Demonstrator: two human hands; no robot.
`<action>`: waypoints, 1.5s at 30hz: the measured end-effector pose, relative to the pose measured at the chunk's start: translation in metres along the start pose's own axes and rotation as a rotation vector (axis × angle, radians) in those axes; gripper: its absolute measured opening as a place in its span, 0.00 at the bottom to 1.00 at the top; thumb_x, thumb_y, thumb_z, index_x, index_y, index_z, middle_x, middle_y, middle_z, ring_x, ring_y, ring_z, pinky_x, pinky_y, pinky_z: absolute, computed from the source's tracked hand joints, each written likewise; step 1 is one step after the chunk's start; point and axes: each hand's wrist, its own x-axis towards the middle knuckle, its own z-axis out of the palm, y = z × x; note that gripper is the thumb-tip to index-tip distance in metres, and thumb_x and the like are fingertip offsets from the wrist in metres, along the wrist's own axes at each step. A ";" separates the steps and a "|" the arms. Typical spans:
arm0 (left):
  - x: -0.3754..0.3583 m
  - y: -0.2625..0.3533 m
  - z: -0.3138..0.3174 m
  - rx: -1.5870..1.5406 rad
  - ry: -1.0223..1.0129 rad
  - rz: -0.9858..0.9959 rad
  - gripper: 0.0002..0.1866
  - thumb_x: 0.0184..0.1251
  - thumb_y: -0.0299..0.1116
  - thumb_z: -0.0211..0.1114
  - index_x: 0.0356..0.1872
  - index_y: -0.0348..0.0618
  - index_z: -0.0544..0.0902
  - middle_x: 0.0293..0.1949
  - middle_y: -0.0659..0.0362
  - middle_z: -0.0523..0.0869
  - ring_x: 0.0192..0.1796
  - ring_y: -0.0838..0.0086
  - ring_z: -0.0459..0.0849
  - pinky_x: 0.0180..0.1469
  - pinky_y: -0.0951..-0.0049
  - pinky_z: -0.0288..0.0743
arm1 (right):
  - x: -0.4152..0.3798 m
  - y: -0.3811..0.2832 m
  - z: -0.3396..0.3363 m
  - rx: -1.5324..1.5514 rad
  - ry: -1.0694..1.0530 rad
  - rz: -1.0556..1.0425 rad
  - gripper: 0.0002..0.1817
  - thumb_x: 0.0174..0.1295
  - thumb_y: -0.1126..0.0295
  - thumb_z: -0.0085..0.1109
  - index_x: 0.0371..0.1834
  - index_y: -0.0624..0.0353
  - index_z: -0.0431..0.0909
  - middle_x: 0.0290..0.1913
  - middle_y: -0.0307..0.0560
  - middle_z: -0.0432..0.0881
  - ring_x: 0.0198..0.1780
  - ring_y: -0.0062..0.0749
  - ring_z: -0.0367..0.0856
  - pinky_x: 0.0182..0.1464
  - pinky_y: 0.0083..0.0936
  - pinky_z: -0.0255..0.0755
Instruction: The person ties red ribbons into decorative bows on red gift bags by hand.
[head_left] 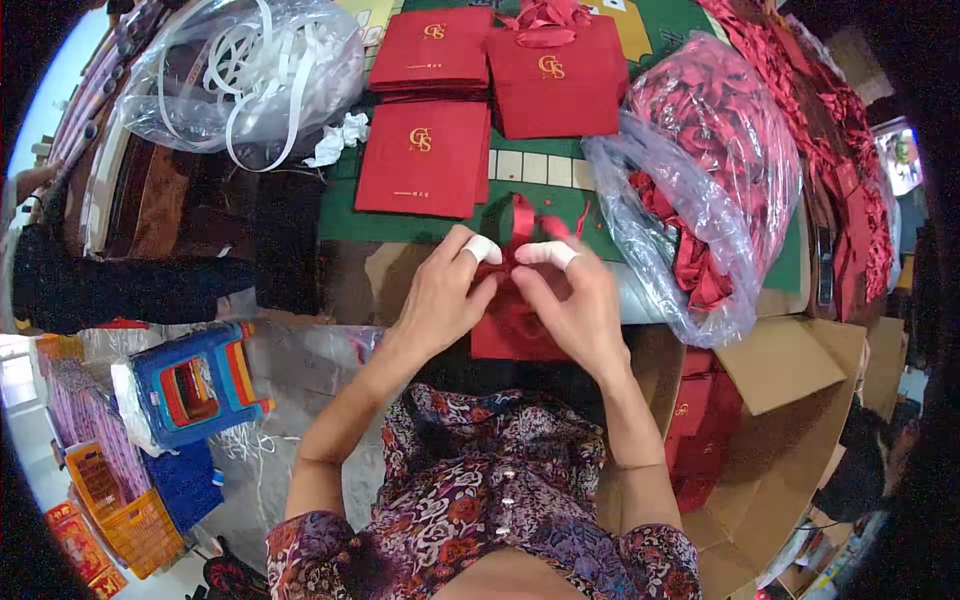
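My left hand (450,290) and my right hand (582,305) meet at the table's front edge, fingers pinched on a red ribbon (521,222). White wraps cover a finger on each hand. A loop of the ribbon stands up between the fingertips; the part in the pinch is hidden. Below them hangs a red paper bag (512,338), partly covered by the hands. Just beyond lies a pile of red bags (420,165) with gold lettering. Behind it are another pile (430,55) and a bag with ribbon handles (560,95).
A clear plastic bag of red ribbons (705,125) lies at the right of the green tabletop (345,195). White strips fill another plastic bag (240,75) at the left. An open cardboard box (785,440) holds red bags. Stacked stools (185,390) and an orange crate (130,515) stand left.
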 end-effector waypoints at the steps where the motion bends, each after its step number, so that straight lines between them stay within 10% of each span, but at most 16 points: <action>1: -0.001 0.000 0.001 0.005 0.005 0.050 0.12 0.58 0.24 0.72 0.41 0.37 0.80 0.39 0.53 0.78 0.33 0.63 0.82 0.35 0.65 0.77 | 0.004 -0.001 -0.005 -0.166 -0.031 -0.019 0.07 0.60 0.72 0.69 0.41 0.59 0.86 0.37 0.53 0.84 0.37 0.49 0.83 0.43 0.35 0.77; 8: -0.009 0.007 0.008 0.088 0.056 0.280 0.08 0.57 0.21 0.71 0.38 0.36 0.83 0.39 0.51 0.81 0.40 0.54 0.83 0.40 0.60 0.79 | 0.031 0.017 -0.018 -0.250 -0.355 0.108 0.16 0.60 0.55 0.67 0.32 0.57 0.89 0.32 0.53 0.85 0.39 0.50 0.84 0.43 0.39 0.76; 14: -0.009 0.009 0.007 0.114 0.017 0.388 0.08 0.56 0.20 0.70 0.38 0.35 0.83 0.38 0.51 0.81 0.39 0.54 0.81 0.40 0.59 0.78 | 0.045 0.038 -0.023 0.075 -0.594 0.310 0.14 0.51 0.59 0.72 0.28 0.59 0.89 0.25 0.47 0.87 0.27 0.31 0.85 0.36 0.31 0.76; 23: -0.006 0.004 0.008 0.005 -0.024 0.205 0.07 0.61 0.23 0.67 0.39 0.37 0.82 0.39 0.50 0.79 0.42 0.53 0.80 0.42 0.57 0.77 | 0.043 0.058 0.001 0.208 -0.112 0.382 0.11 0.60 0.64 0.70 0.36 0.63 0.89 0.31 0.46 0.90 0.32 0.24 0.85 0.38 0.26 0.77; 30: 0.003 -0.005 0.016 -0.067 0.084 -0.060 0.12 0.62 0.28 0.72 0.45 0.41 0.84 0.30 0.56 0.75 0.24 0.69 0.72 0.29 0.68 0.69 | 0.037 0.043 -0.040 -0.078 0.112 0.177 0.12 0.70 0.65 0.62 0.43 0.63 0.88 0.32 0.40 0.88 0.34 0.17 0.80 0.38 0.21 0.73; 39: 0.021 -0.001 0.035 0.236 0.160 -0.104 0.17 0.63 0.39 0.73 0.43 0.36 0.81 0.35 0.52 0.88 0.36 0.55 0.83 0.40 0.58 0.78 | 0.032 0.048 -0.026 -0.460 -0.048 0.215 0.10 0.61 0.65 0.70 0.33 0.61 0.86 0.28 0.52 0.87 0.29 0.45 0.86 0.35 0.35 0.77; 45: 0.020 0.002 0.046 -0.020 0.276 -0.162 0.13 0.60 0.28 0.73 0.43 0.36 0.80 0.31 0.55 0.85 0.36 0.61 0.82 0.40 0.61 0.77 | 0.024 0.064 -0.024 -0.326 0.034 0.196 0.08 0.61 0.70 0.70 0.36 0.62 0.83 0.28 0.50 0.86 0.29 0.36 0.86 0.35 0.30 0.77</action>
